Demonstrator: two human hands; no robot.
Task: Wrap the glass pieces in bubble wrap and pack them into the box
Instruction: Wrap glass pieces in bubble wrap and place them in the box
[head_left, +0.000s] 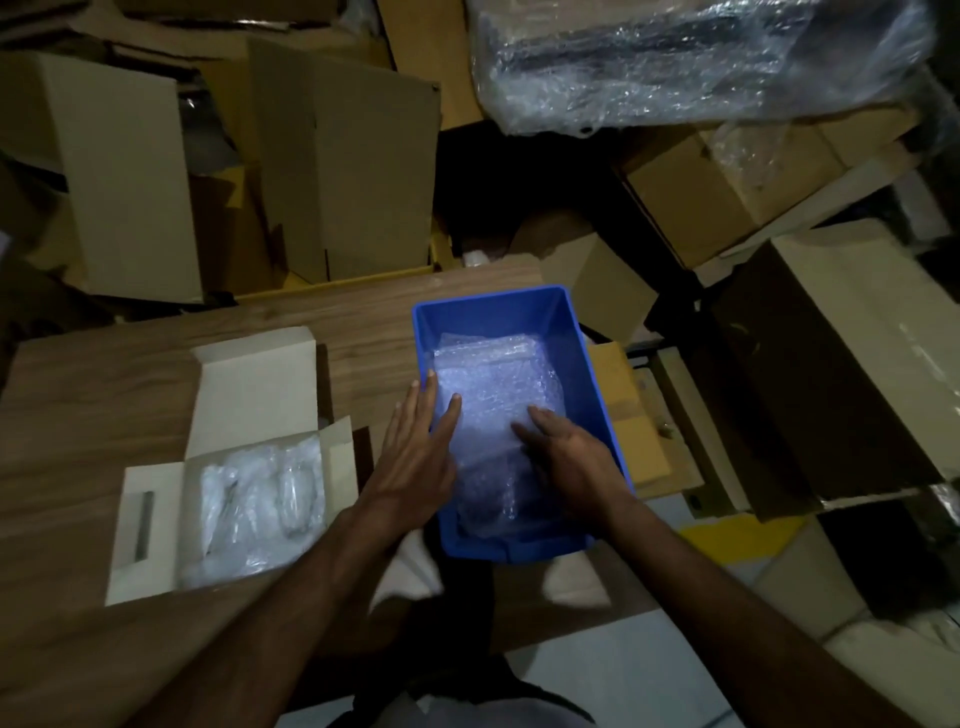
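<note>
Both hands reach into the blue bin (574, 332) on the bench (104, 374): left hand (415, 462) flat, fingers straight, right hand (571, 457) loosely spread, pressing the bubble-wrapped bundle (493, 395) beneath them. White box (260, 384) lies left of the left hand.

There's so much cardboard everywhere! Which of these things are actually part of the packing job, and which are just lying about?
Part of the job:
- bubble wrap bundle in the blue bin
- left hand and right hand, both reaching into the bin at the bundle
- white box, open, holding wrapped pieces

Just lying about:
- cardboard boxes behind the wooden table
- large plastic-wrapped item, top right
</note>
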